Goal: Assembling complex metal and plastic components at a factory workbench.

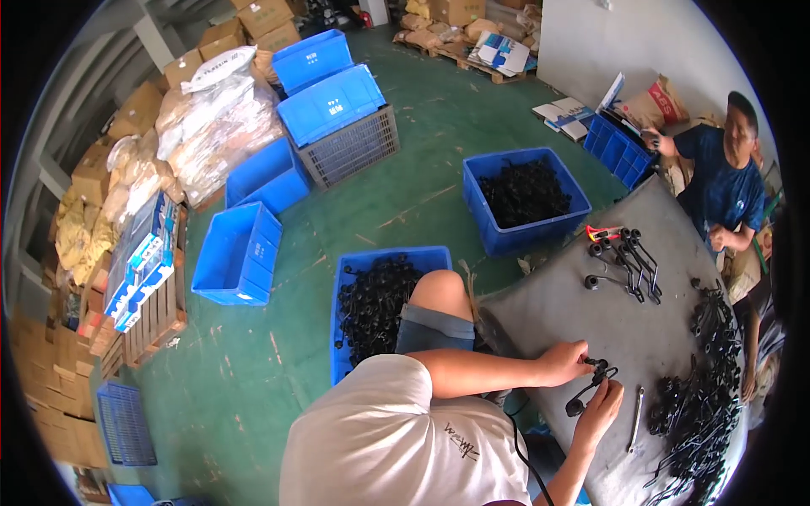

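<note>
Over the near edge of the grey-covered table [540, 329], my left hand [565, 363] is closed on one end of a black rod part [601, 369] with rounded ends. My right hand [600, 411] pinches the same part from the near side, its fingers partly hiding it. A silver wrench [636, 419] lies to the right of my right hand. Farther off on the table is a small group of similar black rod parts [629, 261], beside a red-handled tool [601, 233].
A long pile of black parts [704, 405] covers the table's right side. Blue bins of black parts stand by my leg [332, 337] and beyond the table [485, 228]. A person [717, 181] sits across the table. More blue bins [245, 253] and wrapped sacks [211, 126] are left.
</note>
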Tool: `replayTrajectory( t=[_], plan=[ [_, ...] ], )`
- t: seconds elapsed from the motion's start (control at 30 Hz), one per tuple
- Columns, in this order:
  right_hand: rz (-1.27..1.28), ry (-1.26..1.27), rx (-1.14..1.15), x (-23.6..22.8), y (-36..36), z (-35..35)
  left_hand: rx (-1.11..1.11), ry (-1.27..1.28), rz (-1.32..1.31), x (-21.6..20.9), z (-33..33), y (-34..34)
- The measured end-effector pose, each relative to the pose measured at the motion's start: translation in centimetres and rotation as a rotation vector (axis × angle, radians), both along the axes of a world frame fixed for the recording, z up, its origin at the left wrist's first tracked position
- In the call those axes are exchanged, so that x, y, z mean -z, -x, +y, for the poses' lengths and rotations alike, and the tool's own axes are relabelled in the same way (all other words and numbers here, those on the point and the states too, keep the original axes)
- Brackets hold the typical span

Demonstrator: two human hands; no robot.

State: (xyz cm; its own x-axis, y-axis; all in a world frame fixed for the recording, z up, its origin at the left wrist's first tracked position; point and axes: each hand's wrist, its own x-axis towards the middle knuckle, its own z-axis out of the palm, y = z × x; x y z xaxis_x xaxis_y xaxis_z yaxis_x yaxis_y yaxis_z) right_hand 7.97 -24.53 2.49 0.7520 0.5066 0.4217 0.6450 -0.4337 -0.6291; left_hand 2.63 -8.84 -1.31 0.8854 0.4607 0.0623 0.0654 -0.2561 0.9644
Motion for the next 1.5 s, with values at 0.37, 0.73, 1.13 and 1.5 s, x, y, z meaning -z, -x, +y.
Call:
replayTrajectory(
  t=[0.37,0.73,1.13,1.5],
  plan=[
    [0.084,-0.043,-0.06,0.4,-0.1,-1.0,-0.008,-0.009,-0.021,0.1,0.1,0.2],
    [0.169,0.032,-0.141,-1.1,-0.5,-1.4,0.018,0.034,-0.031,0.3,0.4,0.2],
    [0.23,0.2,-0.141,-1.4,-1.0,-1.7,0.029,0.044,-0.04,0.2,0.5,0.6],
    [-0.058,0.276,0.033,0.2,-0.5,-0.3,0.048,-0.044,0.112,-1.8,1.0,1.5]
  ],
)
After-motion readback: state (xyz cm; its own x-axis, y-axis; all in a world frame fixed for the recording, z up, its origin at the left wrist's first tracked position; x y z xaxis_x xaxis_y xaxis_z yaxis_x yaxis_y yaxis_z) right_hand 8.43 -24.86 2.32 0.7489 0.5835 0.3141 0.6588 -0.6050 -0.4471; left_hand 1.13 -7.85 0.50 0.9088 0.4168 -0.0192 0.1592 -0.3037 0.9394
